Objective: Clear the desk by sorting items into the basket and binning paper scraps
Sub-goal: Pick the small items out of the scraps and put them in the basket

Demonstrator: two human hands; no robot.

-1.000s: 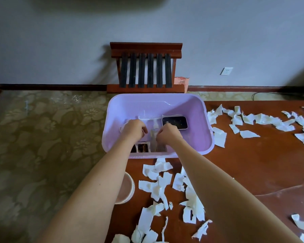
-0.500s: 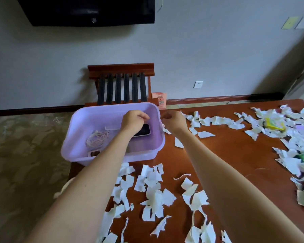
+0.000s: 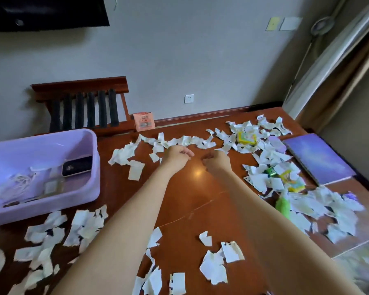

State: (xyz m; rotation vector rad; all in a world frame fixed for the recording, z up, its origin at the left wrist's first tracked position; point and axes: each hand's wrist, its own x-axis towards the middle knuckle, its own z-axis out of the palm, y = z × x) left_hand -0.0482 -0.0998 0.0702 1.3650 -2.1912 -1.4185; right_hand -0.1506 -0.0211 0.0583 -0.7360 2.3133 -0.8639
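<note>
While paper scraps [image 3: 185, 141] lie all over the counter [image 3: 192, 188], left hand [image 3: 177, 155] and right hand [image 3: 216, 160] hover mid-counter, each grip loosely curled, seemingly empty. Far left sits the basket [image 3: 41, 150], phone [image 3: 77, 166] inside. Likely best: lift yellow packet [image 3: 246, 138] and green bottle [image 3: 282, 204] clear of scraps first. Far right lies a notebook [image 3: 315, 158]; no bin visible.

Both hands out of the basket [image 3: 95, 177]. A second back they were down among its contents. Half a second back the left was over it and the right just past its rim. Left hand [image 3: 176, 155] and right hand [image 3: 216, 160] now over bare bench [image 3: 190, 188], close together, just short of the far row of scraps [image 3: 188, 141]. Fingers curled; blur hides whether either holds anything. View swung right: basket at left edge, notebook [image 3: 315, 158] newly in sight.
</note>
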